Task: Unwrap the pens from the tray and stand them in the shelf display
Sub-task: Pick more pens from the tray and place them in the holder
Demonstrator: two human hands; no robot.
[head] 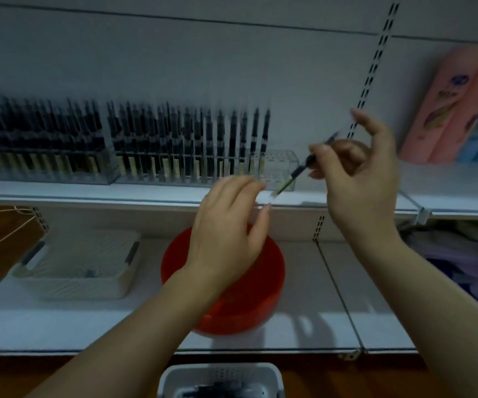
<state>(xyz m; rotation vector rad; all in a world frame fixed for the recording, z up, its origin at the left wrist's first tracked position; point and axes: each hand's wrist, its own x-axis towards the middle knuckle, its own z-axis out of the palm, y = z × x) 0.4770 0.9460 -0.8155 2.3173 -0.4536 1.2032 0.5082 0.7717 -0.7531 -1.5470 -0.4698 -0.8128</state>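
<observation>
My right hand [358,170] pinches a black pen [301,169] that slants down to the left, its tip pointing at the shelf edge. My left hand [229,228] is just below and left of the tip, and its fingertips seem to pinch a clear wrapper [266,195] at the pen's lower end; blur hides the exact contact. Behind, two clear display racks [281,168] on the upper shelf hold several upright black pens [192,142]; the right end of the right rack has free slots. A cream tray [80,265] sits on the lower shelf at left.
A red bucket [223,280] stands on the lower shelf beneath my left hand. A white basket [220,380] with dark items is at the bottom edge. Pink and blue pencil cases [459,110] lean at the right of the upper shelf. A slotted shelf upright [372,67] runs behind my right hand.
</observation>
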